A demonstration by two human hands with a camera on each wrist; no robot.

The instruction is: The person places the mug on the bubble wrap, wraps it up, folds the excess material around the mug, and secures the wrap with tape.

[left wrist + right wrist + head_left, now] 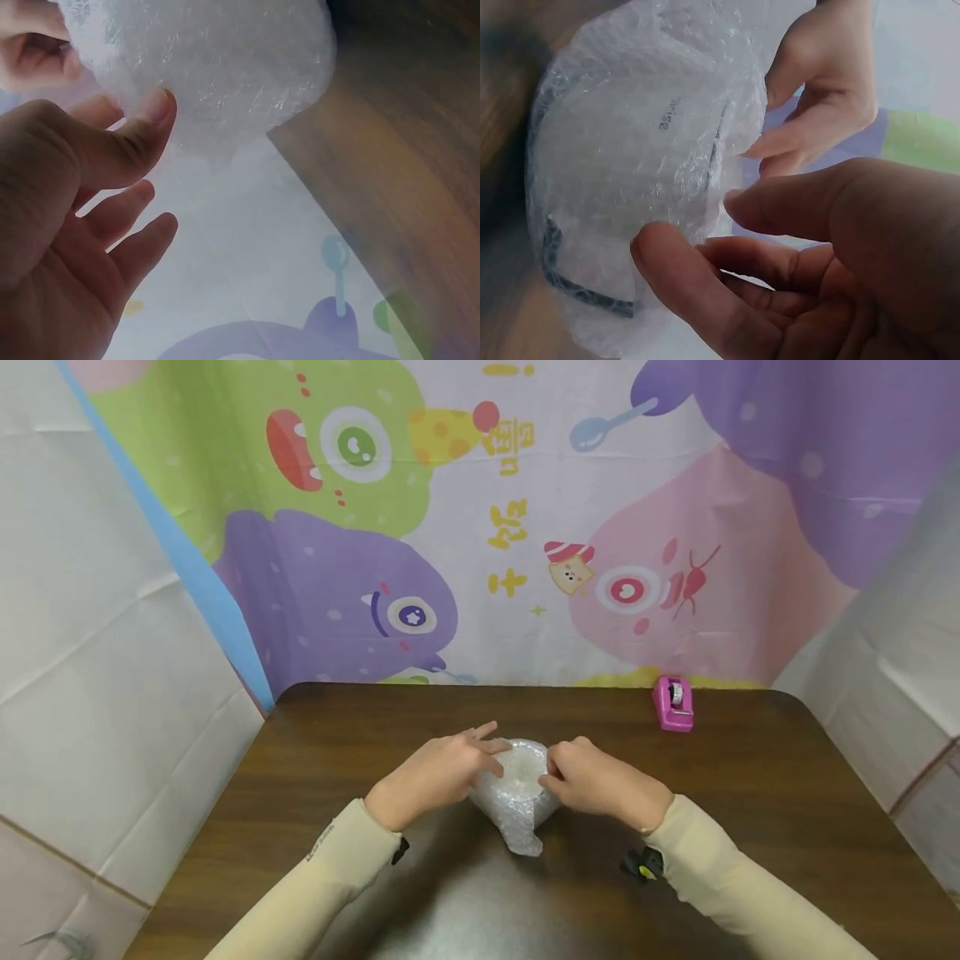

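A pale round vessel, wrapped in bubble wrap [517,806], stands on the table with its mouth up. Dark printed letters [669,112] and a dark curved line show through the plastic in the right wrist view. My left hand [450,768] pinches the wrap at the left of the rim, thumb outside [154,112], other fingers spread. Across the rim, my right hand [596,781] has curled fingers and thumb on the wrap's edge. A loose flap of the wrap hangs down the near side. The vessel's exact kind is hidden by the plastic.
A pink tape dispenser [675,703] sits at the back right of the dark wooden table [315,727]. Behind the table hangs a cartoon-printed curtain [525,635], with pale walls at both sides.
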